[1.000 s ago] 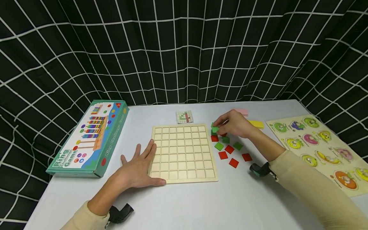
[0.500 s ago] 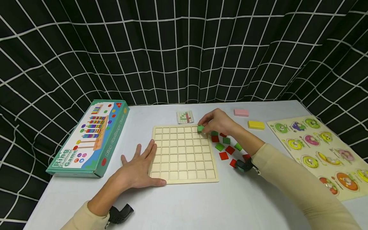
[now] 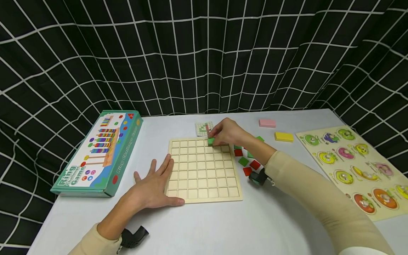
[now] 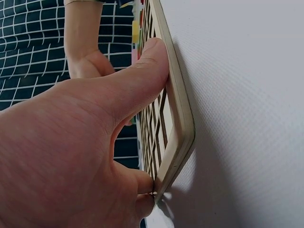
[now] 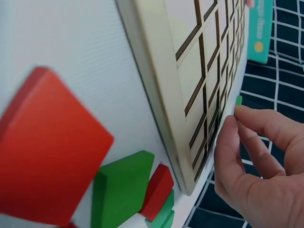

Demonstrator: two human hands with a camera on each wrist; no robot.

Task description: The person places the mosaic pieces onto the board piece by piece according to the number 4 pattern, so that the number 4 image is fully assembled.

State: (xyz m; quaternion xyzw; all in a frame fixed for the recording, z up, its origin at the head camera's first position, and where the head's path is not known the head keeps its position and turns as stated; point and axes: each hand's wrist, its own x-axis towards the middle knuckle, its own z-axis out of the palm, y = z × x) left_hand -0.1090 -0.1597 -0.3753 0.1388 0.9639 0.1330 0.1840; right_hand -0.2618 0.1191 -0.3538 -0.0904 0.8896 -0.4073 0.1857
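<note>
A wooden grid board (image 3: 204, 184) (image 4: 176, 118) (image 5: 166, 71) lies in the middle of the white table. My left hand (image 3: 153, 184) (image 4: 85, 156) lies flat against its near left corner, thumb along the front edge. My right hand (image 3: 224, 132) (image 5: 256, 156) pinches a green square tile (image 3: 210, 141) (image 5: 238, 100) over the board's far row. Loose red tiles (image 3: 247, 171) (image 5: 45, 147) and green tiles (image 3: 243, 162) (image 5: 121, 187) lie just right of the board, partly hidden by my right forearm.
A small pattern card (image 3: 203, 128) lies behind the board. A teal ring-game box (image 3: 98, 152) sits at the left. A pink block (image 3: 267, 123) and a yellow block (image 3: 283, 136) lie at the back right, beside a fruit peg puzzle (image 3: 353, 166). A black gridded curtain surrounds the table.
My right hand has carried the green tile leftward from the loose pile to above the board's far row. The left hand has not moved.
</note>
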